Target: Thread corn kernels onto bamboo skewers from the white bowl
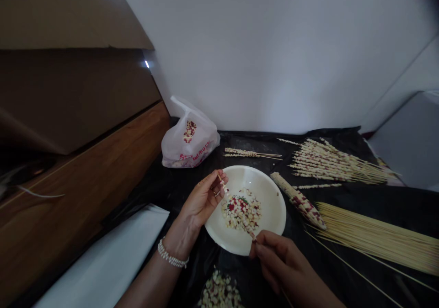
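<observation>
The left hand (202, 200) pinches a skewer (236, 207) at its top end, and the right hand (274, 257) grips its lower end over the plate (270, 193). Threading seems underway; the next piece (240, 209) lies at 12 o'clock from the right hand and needs careful aim.

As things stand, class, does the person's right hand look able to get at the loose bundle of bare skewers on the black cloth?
Probably yes. The right hand pinches a skewer over the plate, and the bare skewers lie just to its right with only open black cloth between. It would need to let go first.
</observation>
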The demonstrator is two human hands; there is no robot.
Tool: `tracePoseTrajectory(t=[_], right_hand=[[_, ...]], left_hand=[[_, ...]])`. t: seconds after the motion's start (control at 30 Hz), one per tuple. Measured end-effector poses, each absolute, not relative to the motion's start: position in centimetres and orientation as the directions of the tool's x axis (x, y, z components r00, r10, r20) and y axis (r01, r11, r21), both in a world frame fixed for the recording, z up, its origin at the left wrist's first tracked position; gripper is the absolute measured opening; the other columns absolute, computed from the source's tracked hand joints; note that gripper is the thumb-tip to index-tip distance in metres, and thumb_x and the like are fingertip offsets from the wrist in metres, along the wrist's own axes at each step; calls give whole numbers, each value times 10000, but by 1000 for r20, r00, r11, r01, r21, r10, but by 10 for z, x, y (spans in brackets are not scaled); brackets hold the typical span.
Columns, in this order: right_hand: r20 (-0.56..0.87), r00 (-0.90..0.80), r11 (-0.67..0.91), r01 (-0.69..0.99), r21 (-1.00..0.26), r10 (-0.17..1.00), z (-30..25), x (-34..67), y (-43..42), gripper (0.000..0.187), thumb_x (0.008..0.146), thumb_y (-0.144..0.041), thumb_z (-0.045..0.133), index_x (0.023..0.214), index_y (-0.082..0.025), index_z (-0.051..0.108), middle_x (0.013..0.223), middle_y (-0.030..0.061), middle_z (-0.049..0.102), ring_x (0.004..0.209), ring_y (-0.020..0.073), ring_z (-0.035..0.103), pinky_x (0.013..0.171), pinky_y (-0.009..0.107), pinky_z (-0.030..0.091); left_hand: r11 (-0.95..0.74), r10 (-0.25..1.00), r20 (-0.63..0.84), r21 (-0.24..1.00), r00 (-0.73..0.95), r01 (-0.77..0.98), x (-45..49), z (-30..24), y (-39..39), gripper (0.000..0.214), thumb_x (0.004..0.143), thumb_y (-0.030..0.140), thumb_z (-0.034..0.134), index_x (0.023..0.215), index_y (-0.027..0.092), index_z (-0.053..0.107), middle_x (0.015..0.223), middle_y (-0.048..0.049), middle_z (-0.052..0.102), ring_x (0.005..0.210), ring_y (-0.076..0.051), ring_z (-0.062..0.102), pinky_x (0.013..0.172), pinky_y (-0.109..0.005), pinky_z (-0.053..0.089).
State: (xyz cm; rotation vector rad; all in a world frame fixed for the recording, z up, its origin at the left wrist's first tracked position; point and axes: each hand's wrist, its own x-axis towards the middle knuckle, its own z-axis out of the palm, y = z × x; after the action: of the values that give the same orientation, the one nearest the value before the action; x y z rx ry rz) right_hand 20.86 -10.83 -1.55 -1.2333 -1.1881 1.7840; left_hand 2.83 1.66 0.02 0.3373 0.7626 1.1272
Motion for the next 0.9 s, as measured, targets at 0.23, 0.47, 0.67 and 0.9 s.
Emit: tracePoseTrajectory(t=[0.23,0.47,0.67,0.9], right_hand=[[-329,-325,-348,-1,-938,887,-16,210,-109,401,896,-558,500,809,-175,585,461,-82,371,429,68,285,430,216,172],[-348,-320,-357,34,-933,881,-14,209,-110,397,892,-561,501,790,-184,577,461,-81,358,427,72,290,430,219,173],[-350,-315,-366,10,-931,882,-14,208,-110,406,884,-576,509,781,-186,556,478,-80,367,430,70,299,422,216,176],[-348,-298,-357,26,-934,889,-12,208,-109,441,870,-605,506,774,-178,556,472,-83,364,430,69,292,432,218,182]], left_hand=[[431,893,-395,603,218,-672,29,0,16,104,889,186,597,899,116,673,813,-51,697,690,-94,665,594,-169,550],[438,889,-396,592,229,-676,30,1,15,99,878,178,612,894,109,680,801,-46,699,667,-87,662,581,-162,550],[419,899,-388,631,203,-653,30,-2,14,100,865,172,627,892,98,689,804,-48,703,676,-88,660,592,-163,550],[411,903,-386,651,187,-639,30,-2,14,102,852,167,641,889,89,696,793,-56,702,673,-83,653,593,-148,541]])
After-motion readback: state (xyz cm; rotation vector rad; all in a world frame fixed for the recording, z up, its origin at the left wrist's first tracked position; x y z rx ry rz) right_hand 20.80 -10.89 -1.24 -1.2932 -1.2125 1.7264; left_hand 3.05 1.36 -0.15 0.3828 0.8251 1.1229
